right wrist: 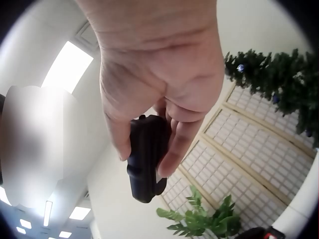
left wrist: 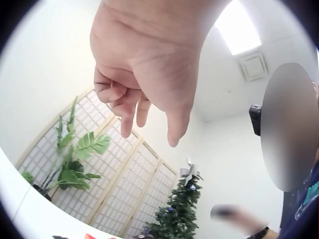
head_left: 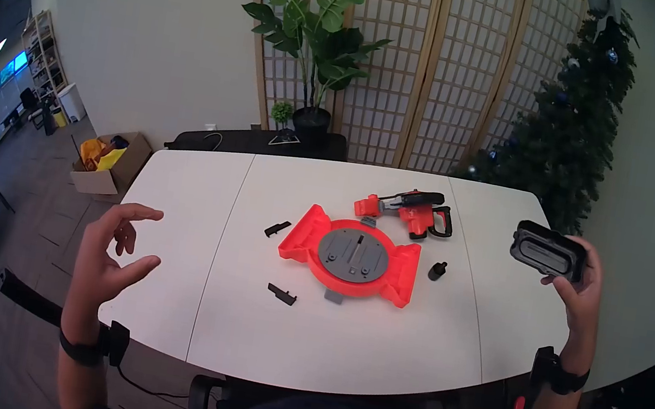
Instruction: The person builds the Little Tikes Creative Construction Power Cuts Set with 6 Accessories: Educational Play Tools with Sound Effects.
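My right hand (head_left: 583, 289) holds a black oblong case-like part (head_left: 547, 251) up over the table's right side; in the right wrist view the thumb and fingers grip the black part (right wrist: 147, 158) from both sides. My left hand (head_left: 109, 261) is raised over the left edge, fingers bent loosely and thumb apart, with nothing in it; the left wrist view shows the same empty hand (left wrist: 149, 69). Between them on the table lies a red base (head_left: 312, 242) with a grey round plate (head_left: 354, 256). Behind it is a red and black saw-like tool (head_left: 415, 216).
Two small black pieces (head_left: 277, 229) (head_left: 281, 294) lie left of the base, and a small black knob-like part (head_left: 438, 270) stands right of it. A cardboard box (head_left: 125, 168) sits beyond the white table's (head_left: 257, 338) left edge. A chair is at the front edge.
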Motion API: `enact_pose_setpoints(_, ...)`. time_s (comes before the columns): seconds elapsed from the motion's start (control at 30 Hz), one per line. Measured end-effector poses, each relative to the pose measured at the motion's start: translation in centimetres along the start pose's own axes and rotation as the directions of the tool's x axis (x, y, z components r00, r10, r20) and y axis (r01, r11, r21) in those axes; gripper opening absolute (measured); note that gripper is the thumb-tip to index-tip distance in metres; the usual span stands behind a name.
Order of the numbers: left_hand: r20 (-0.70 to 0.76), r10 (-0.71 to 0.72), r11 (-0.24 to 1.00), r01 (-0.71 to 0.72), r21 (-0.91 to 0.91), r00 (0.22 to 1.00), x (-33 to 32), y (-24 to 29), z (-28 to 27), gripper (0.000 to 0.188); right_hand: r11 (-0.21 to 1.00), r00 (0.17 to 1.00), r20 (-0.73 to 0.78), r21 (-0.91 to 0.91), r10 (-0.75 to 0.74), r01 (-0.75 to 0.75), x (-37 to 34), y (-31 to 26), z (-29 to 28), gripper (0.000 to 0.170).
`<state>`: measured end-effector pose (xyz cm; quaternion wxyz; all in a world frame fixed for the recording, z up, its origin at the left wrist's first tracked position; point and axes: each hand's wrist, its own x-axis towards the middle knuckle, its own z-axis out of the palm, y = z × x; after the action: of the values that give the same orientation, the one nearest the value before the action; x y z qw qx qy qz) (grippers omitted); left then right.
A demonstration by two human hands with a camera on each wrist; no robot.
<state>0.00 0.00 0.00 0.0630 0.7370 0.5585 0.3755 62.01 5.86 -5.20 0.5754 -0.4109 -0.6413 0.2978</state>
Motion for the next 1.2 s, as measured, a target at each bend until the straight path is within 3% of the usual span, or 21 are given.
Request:
enact_pose_setpoints(0.33, -0.080, -0.287, 0.955, 0.279, -0.098, 0.954, -5.9, -8.2, -0.1, 0.043, 0.964, 0.958, -0.146, -0.070, 0.245, -0.257, -5.3, 5.9, -10.0, 0.064)
enact_pose_setpoints(0.4, -0.098, -0.313, 0.946, 0.300, -0.122, 0.945, -6.8, -9.8, -0.3, 0.042, 0.924, 0.905, -0.213, -0.021, 0.369, -0.382, -6.2, 6.5, -12.0, 0.059)
enact_pose_setpoints(0.6, -0.140, -0.360, 0.928, 0.338, -0.158, 0.922, -8.4, -12.6, -0.9, 0.040, 0.879, 0.831, -0.286, 0.120, 0.476, -0.462, -10.2, 11.9, -19.4, 0.050)
enact_pose_setpoints(0.67, -0.136, -0.363, 0.926, 0.341, -0.161, 0.922, -8.6, -12.9, -1.1, 0.040, 0.807, 0.750, -0.299, 0.187, 0.590, -0.560, -11.6, 14.4, -22.8, 0.045)
enact_pose_setpoints(0.87, -0.102, -0.388, 0.915, 0.371, -0.156, 0.916, -8.3, -13.4, -0.9, 0.041, 0.708, 0.620, -0.428, 0.072, 0.658, -0.702, -14.7, 20.4, -28.9, 0.046)
enact_pose_setpoints(1.1, -0.091, -0.407, 0.907, 0.391, -0.154, 0.909, -7.9, -14.0, -0.3, 0.040, 0.729, 0.625, -0.505, 0.011, 0.595, -0.685, -15.4, 21.0, -29.2, 0.037)
enact_pose_setpoints(1.2, -0.091, -0.401, 0.910, 0.385, -0.156, 0.911, -8.0, -14.3, -0.1, 0.040, 0.702, 0.577, -0.584, -0.018, 0.570, -0.712, -15.2, 21.1, -29.1, 0.031)
